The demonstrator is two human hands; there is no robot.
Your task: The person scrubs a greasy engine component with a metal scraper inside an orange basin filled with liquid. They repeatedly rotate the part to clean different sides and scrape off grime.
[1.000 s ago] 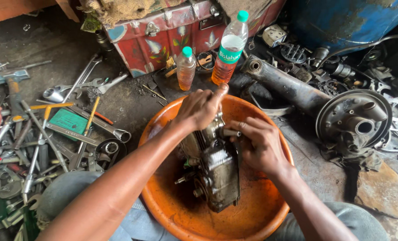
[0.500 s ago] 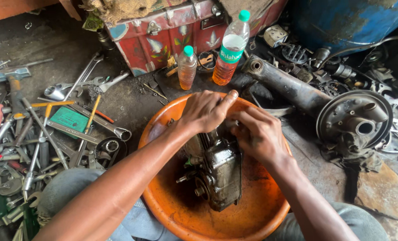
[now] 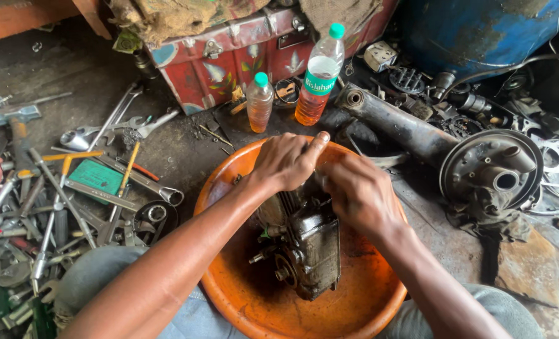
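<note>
two bottles (image 3: pixel 317 72), one basin (image 3: pixel 242 301), one engine (image 3: pixel 308 248)

Both forearms reach forward, left hand (image 3: pixel 284 162) and right hand (image 3: pixel 356 194) curled (knuckles up), fingertips meeting.

Oily dark metal engine block (image 3: pixel 308 248), glossy orange plastic basin (image 3: pixel 361 301), clear plastic bottles (image 3: pixel 317 75), rough concrete floor (image 3: pixel 173 144)

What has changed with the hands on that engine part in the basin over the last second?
The right hand slid up and left from the side of the oily engine part to its top, closing against the left hand; the stub it gripped is now hidden. The left hand stayed on top. The part, orange basin and two bottles kept their places.
</note>
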